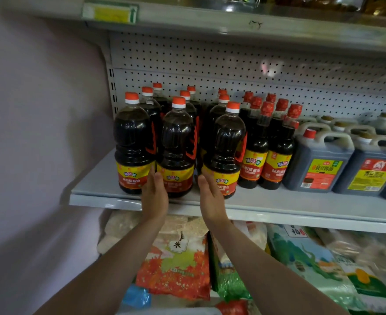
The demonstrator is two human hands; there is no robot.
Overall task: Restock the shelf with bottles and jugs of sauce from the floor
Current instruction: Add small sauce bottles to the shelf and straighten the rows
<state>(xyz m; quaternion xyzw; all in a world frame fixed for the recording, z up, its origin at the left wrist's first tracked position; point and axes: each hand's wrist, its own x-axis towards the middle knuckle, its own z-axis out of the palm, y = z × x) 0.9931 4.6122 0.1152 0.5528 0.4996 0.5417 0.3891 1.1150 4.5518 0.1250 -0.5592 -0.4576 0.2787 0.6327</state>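
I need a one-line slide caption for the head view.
Both open hands, left and right, flank the middle front sauce bottle on the shelf.

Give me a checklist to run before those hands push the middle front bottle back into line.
1. Left hand flat with straight fingers beside the middle dark sauce bottle with an orange cap: ok.
2. Right hand open on that bottle's other side, no grip taken: ok.
3. Bottle upright on the grey metal shelf: ok.
4. Front row level: not ok, the middle bottle stands nearer the shelf edge than the left front bottle.
5. Space behind for pushing back: cannot tell, rear bottles are hidden.
6. Caps on the front three: ok.
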